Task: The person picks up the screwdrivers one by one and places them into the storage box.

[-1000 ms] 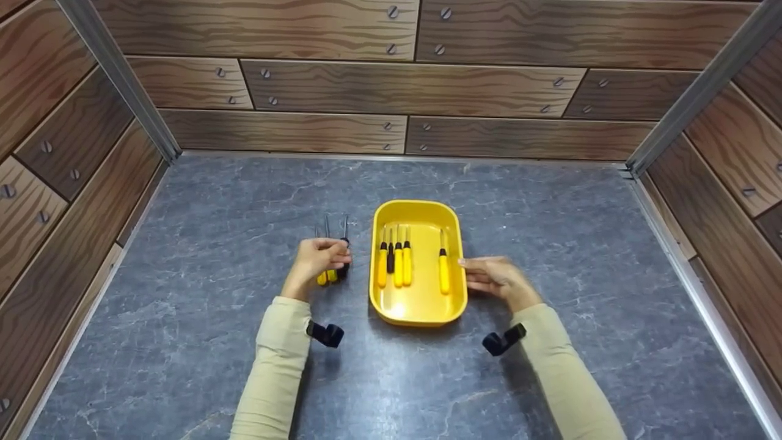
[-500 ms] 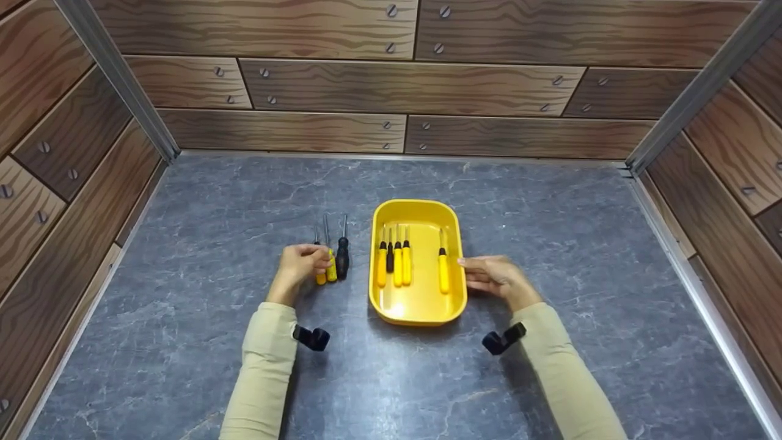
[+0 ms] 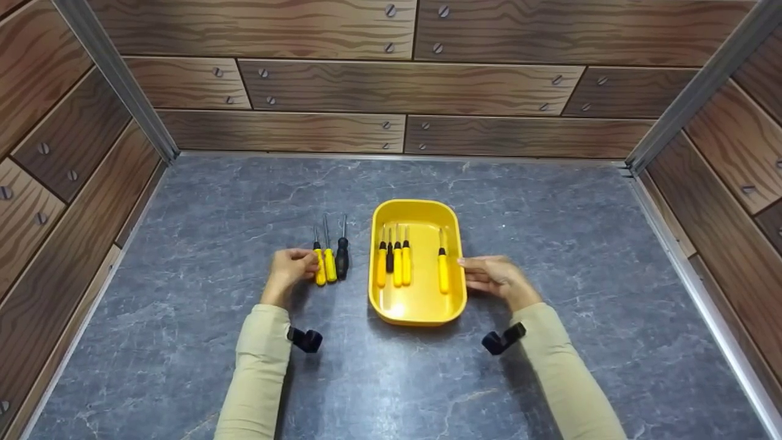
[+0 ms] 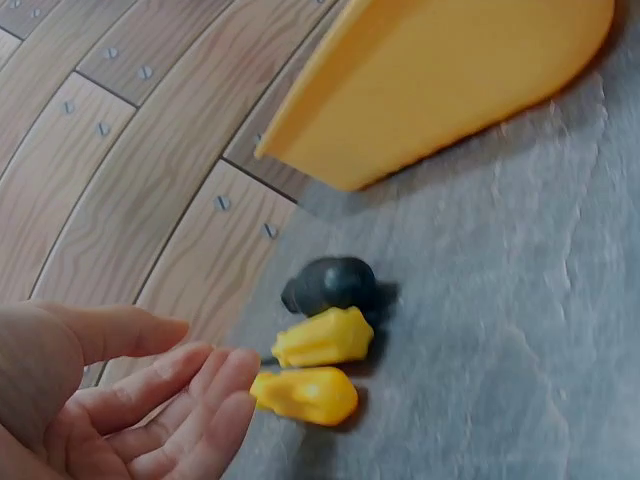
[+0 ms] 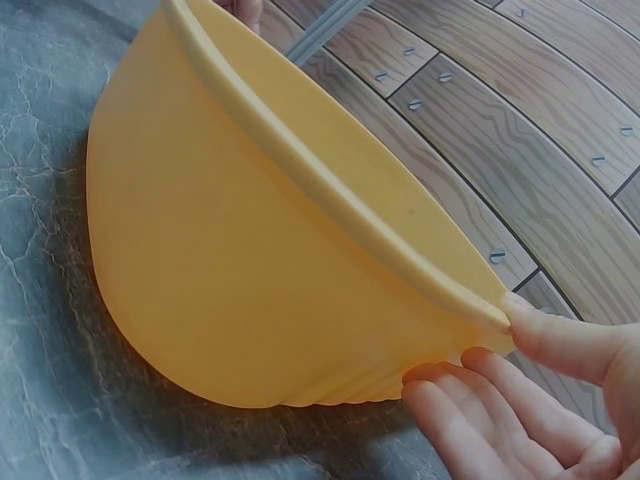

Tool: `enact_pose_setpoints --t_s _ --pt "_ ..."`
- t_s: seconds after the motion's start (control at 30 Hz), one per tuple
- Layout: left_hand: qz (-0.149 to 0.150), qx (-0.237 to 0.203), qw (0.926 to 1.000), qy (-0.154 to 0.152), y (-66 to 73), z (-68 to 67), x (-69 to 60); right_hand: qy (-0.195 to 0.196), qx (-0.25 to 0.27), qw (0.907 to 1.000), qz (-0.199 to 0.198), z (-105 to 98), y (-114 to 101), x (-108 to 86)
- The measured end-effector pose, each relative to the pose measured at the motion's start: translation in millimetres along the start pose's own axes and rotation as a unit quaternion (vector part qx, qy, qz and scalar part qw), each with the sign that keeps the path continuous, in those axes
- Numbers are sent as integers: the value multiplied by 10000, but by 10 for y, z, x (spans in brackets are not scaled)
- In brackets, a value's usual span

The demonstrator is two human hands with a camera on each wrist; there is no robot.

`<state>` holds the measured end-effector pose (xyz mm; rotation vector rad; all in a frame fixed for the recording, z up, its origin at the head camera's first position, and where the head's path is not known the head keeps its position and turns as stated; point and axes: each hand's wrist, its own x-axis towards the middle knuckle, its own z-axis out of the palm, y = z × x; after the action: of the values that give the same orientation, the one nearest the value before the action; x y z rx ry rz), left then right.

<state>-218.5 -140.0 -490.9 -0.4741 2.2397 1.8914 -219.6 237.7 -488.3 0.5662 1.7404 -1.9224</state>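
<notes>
- The yellow box (image 3: 421, 304) sits near the middle of the worktop (image 3: 153, 342), between its left and right edges.
- In it, four screwdrivers (image 3: 398, 272) lie in a row by the left wall (a little black one is second from the left), and a lone screwdriver (image 3: 443, 274) lies by the right wall.
- Outside, toward the worktop's left edge, lie an outer yellow screwdriver (image 3: 320, 274), a middle yellow screwdriver (image 3: 330, 267) and a big black screwdriver (image 3: 343, 260).
- The job looks part-way: five in, three out. Which way they go, I cannot tell.
- The left hand (image 3: 290, 269) is by the outer yellow screwdriver, thumb apart from loose fingers, pinching nothing; I cannot tell if it touches.
- The right hand (image 3: 496, 278) holds the box's right side, thumb at the rim, bent fingers against the outside.
</notes>
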Motion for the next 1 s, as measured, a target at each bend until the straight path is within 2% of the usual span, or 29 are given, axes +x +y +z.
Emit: enact_pose_setpoints --t_s 0.2,0.37,0.5,0.73,0.87,1.0 --pt "-51 793 9959 432 -90 -25 24 -66 6 10000 -32 -7 8 3" --pt "-55 1312 9897 563 -118 -30 27 -147 30 9999 -57 -6 9 -12" --pt "-140 1482 9874 533 -126 -28 22 -148 49 9999 -47 -4 16 -9" --pt "-338 1505 9867 515 -138 -8 50 -185 69 9998 -71 -5 6 -6" --pt "-327 1523 9864 528 -133 -5 51 -183 82 9998 -67 -8 8 -8" --pt "-271 1770 9825 514 -124 1 44 -176 80 9998 -72 -12 14 -4"
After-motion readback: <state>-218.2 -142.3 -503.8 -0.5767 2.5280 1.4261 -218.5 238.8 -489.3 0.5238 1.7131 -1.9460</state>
